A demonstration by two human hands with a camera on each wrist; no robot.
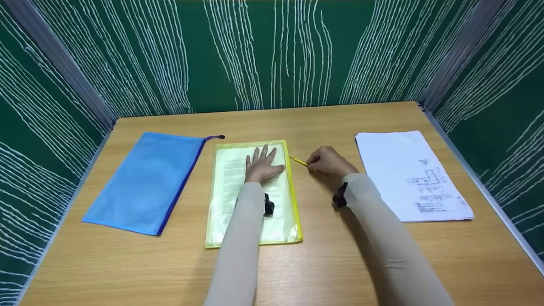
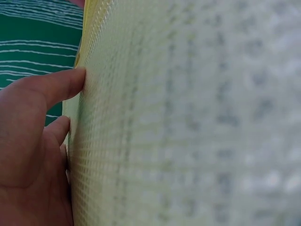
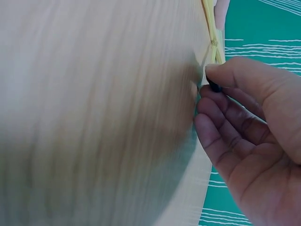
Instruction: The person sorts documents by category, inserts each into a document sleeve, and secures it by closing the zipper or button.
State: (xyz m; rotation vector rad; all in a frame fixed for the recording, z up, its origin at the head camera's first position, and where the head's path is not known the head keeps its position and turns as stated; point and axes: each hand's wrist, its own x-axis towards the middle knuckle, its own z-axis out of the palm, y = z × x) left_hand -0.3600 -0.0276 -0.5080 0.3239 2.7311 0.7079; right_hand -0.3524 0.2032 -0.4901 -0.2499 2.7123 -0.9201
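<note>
Sleeves (image 1: 399,259) closest, L hand (image 1: 261,170) spread flat on yellow pouch (image 1: 292,187) mid-tbl (image 1: 323,259), R hand (image 1: 327,161) pinching its pull cord (image 1: 298,161), papers (image 1: 231,178) apparently in, zip (image 1: 296,212) closure unclear, R-side stack (image 1: 391,165) outside

The head view looks down over the table (image 1: 323,263) toward twelve o'clock; both wrist views skim close: the left shares its folder (image 1: 225,195), the right its yellow strap (image 1: 298,161).
</note>
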